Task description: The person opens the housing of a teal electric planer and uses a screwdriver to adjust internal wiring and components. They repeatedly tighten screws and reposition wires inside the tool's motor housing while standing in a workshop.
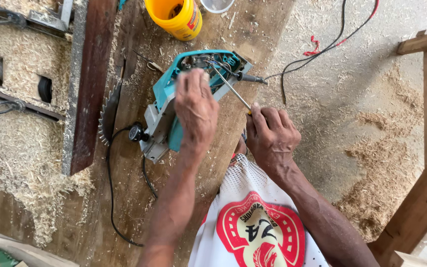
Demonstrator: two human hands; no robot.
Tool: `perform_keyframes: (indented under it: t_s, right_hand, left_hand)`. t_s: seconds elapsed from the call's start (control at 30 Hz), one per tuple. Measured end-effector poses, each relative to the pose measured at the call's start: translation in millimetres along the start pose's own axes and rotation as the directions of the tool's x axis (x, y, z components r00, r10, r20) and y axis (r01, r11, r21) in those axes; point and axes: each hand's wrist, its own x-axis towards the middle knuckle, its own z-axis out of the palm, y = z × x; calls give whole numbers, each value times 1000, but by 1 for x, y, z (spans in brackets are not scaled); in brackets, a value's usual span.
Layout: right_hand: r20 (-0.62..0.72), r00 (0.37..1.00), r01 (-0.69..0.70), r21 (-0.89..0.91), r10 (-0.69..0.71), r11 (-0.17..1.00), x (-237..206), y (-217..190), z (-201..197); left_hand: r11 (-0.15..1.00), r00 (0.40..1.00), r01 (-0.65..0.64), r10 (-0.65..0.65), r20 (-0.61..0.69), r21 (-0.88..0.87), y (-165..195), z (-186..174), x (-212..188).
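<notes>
The left hand [195, 109] lies flat on the teal power tool [184, 99], fingers spread over its opened body, apparently pressing it down so it does not shift on the tabletop [139, 207]. The right hand [271, 136] is closed around a screwdriver [229, 86], gripping it near the handle; the thin shaft slants up and left so its tip reaches into the tool's exposed wiring. The tool lies on its side near the middle of the wooden tabletop, its housing open toward the far edge, which leaves the inside facing the screwdriver. A saw blade [108, 116] lies just left of the tool, beside a dark plank [87, 84]. A yellow tub [176, 17] stands beyond it. The black cord [112, 198] loops toward the near edge. Sawdust [30, 158] covers the surfaces around.
</notes>
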Motion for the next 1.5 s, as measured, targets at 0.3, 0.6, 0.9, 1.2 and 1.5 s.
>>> perform_keyframes:
  t_s: [0.3,0.6,0.9,1.2,1.5]
  right_hand:
    - [74,981,-190,199,178,961,18,-9,-11]
    - [484,804,-497,226,346,838,29,5,-25]
    - [201,972,-150,120,124,981,22,-6,-19]
    - [161,987,-32,11,30,999,15,-5,-13]
    - [345,901,-365,268,265,891,18,23,-12]
  left_hand:
    - [-304,531,670,-442,723,-677,5,63,-37]
    - [-621,553,520,-278,786,-586,-3,76,-41]
    - [-530,606,492,-361,709,-691,-1,85,-49]
    - [-615,574,465,-338,746,-636,8,79,-38]
    - [-278,608,458,-595,526,-844,0,97,-51]
